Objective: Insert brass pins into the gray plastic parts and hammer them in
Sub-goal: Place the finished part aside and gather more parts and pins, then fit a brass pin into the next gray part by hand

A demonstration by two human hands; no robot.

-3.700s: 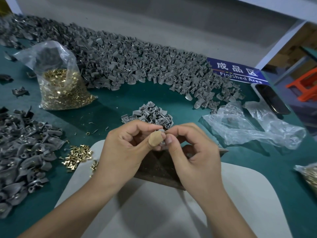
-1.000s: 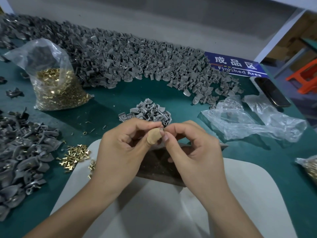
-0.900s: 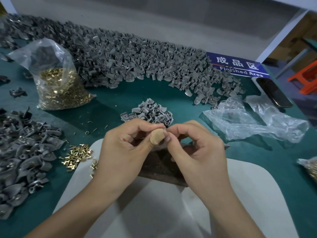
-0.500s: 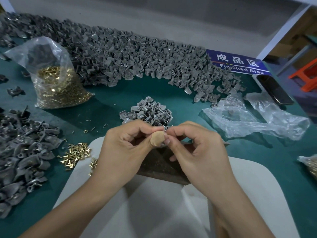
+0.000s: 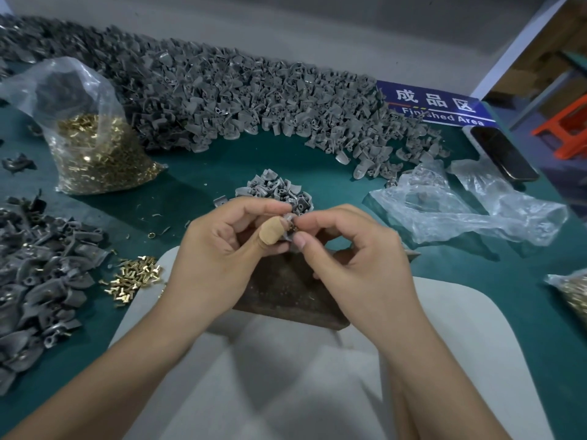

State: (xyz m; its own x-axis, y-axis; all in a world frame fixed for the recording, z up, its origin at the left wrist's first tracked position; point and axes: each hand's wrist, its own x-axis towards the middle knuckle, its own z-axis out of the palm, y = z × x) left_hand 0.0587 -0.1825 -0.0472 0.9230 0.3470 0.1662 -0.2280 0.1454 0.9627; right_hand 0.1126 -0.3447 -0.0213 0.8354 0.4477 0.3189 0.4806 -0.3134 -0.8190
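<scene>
My left hand (image 5: 222,249), with a plaster on the thumb, pinches a small gray plastic part (image 5: 288,221) above the dark block (image 5: 286,290). My right hand (image 5: 355,252) meets it from the right, thumb and forefinger pinching a brass pin (image 5: 293,229) at the part. Most of the part is hidden by my fingers. Loose brass pins (image 5: 133,277) lie on the green mat at the left. A small heap of gray parts (image 5: 276,190) sits just beyond my hands.
A plastic bag of brass pins (image 5: 92,150) stands at the back left. Long piles of gray parts (image 5: 254,100) run along the back, and more (image 5: 38,274) lie left. Crumpled clear bags (image 5: 460,211), a phone (image 5: 505,154) and a blue sign (image 5: 438,106) are right.
Both hands stay together over the block, shifting only slightly. My right fingers have worked at the part while the left keeps its pinch.
</scene>
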